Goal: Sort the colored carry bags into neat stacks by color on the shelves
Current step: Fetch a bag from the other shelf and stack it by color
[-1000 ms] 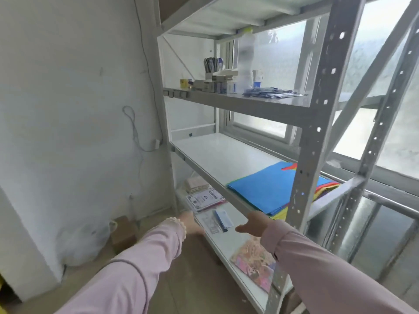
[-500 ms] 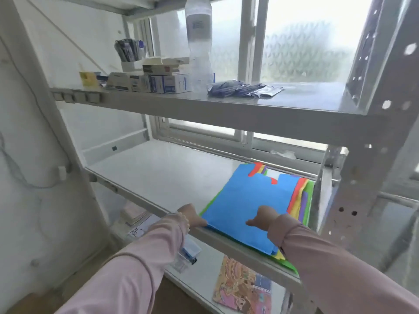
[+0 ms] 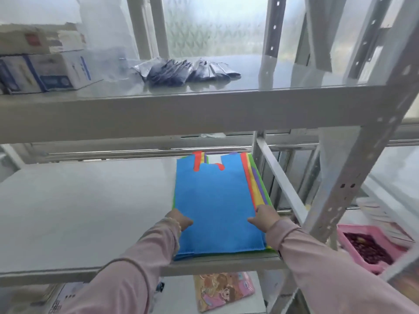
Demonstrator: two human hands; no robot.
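**Both hands gripping the blue bag on the middle shelf**

You are holding the blue bag (image 3: 215, 207) by its side edges. Your left hand (image 3: 179, 220) is pinching the left edge and your right hand (image 3: 264, 217) the right edge. Each thumb is lying on top, and the other fingers are hidden underneath. The bag is lying flat on top of the mixed stack (image 3: 256, 186) of red, yellow, purple and green bags. That stack is sitting at the right end of the middle shelf (image 3: 90, 211), reaching its front lip. Boxes (image 3: 52, 71) and dark sachets (image 3: 181, 72) are resting on the upper shelf (image 3: 204, 109).
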